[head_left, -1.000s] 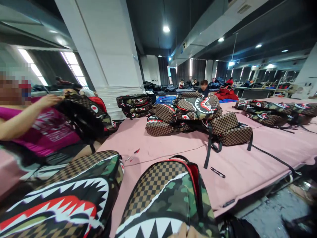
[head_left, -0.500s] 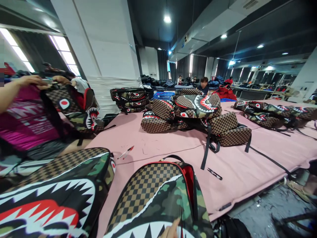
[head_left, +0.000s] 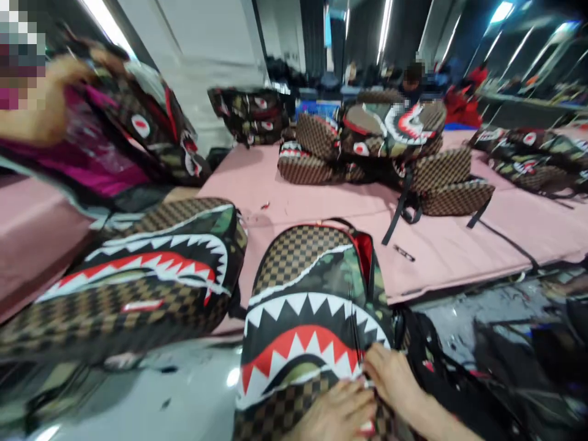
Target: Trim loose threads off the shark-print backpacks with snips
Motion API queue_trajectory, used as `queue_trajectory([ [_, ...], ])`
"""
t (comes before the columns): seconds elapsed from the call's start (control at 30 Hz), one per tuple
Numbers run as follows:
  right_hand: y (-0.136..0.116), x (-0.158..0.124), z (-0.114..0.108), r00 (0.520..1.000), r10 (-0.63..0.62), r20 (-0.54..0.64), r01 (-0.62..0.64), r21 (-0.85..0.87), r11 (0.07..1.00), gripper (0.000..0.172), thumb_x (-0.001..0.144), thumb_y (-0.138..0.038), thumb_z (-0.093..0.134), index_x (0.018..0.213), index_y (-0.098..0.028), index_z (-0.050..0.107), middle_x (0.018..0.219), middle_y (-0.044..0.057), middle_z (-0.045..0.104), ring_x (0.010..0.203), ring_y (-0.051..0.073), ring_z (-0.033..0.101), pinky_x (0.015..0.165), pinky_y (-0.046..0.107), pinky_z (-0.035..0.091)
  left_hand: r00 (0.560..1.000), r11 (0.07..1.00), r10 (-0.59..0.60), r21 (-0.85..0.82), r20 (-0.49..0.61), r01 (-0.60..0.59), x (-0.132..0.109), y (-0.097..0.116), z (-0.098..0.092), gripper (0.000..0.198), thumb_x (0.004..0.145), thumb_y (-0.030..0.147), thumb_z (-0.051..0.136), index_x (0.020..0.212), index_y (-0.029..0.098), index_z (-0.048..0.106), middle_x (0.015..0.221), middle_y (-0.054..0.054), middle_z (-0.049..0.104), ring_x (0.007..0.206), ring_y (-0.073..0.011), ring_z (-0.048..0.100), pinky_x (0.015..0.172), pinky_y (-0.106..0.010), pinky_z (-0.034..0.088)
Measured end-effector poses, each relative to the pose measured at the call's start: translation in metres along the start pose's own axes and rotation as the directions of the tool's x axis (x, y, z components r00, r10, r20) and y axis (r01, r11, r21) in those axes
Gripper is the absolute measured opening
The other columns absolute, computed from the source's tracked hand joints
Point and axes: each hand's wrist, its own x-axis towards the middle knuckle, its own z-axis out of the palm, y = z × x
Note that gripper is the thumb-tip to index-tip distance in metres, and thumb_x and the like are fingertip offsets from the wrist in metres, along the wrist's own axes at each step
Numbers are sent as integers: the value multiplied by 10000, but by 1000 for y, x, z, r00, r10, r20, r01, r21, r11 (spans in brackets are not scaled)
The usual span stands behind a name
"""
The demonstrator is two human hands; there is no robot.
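Observation:
A backpack (head_left: 303,306) with brown checks, camouflage and a shark mouth lies face up before me, its top pointing away. Its upper right side gapes and shows red lining. My left hand (head_left: 342,409) rests across the lower front, fingers together and bent over the right edge. Close beside it, my right hand (head_left: 390,375) has its fingers curled on the same edge, along a dark zip line. Motion blur and the fingers hide exactly what is pinched there. A second shark-mouth backpack (head_left: 151,275) lies to the left, apart from both hands.
Thread snips (head_left: 404,253) and a small red item (head_left: 265,206) lie on the pink table (head_left: 316,205). Stacked backpacks (head_left: 390,131) stand farther back. At left a co-worker in a magenta shirt (head_left: 92,141) holds another backpack. Dark bags (head_left: 454,380) are at lower right.
The view has tipped downward, so more of the near backpack shows. Both my hands are now on its lower right edge; earlier only some fingers showed at the bottom.

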Motion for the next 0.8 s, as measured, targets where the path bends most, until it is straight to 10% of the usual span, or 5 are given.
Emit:
queue_trajectory([
  [0.13,23,55,-29,999,-25,30,27,-74,997,185,856,-184,465,710,-167,578,681,25,580,599,120,528,517,234,285,978,984,-2,-172,211,39,2,3,3,412,916,350,387,1304,219,430,1351,-12,476,1273,-186,397,1079,-351,296],
  [0.37,64,181,-72,991,121,-52,-131,-258,957,173,872,-296,491,854,-189,627,838,49,622,703,156,541,530,259,245,979,985,-17,-165,202,51,5,8,-4,370,934,318,357,1276,219,458,1348,17,476,1276,-163,392,1083,-327,274],
  [0.63,31,122,5,993,89,-83,-108,-265,958,330,882,-232,450,1182,-137,550,1139,144,588,982,262,494,758,375,380,996,998,43,-51,76,-39,14,-9,9,343,908,358,416,1195,207,528,1247,30,575,1175,-150,504,1025,-271,324],
  [0.8,50,107,5,998,-41,-39,40,-28,999,358,867,-299,483,1212,-220,539,1359,109,445,1237,312,336,910,492,335,995,997,61,-54,82,-56,20,-15,21,359,899,426,408,1149,211,552,1207,6,605,1151,-166,520,973,-287,374],
])
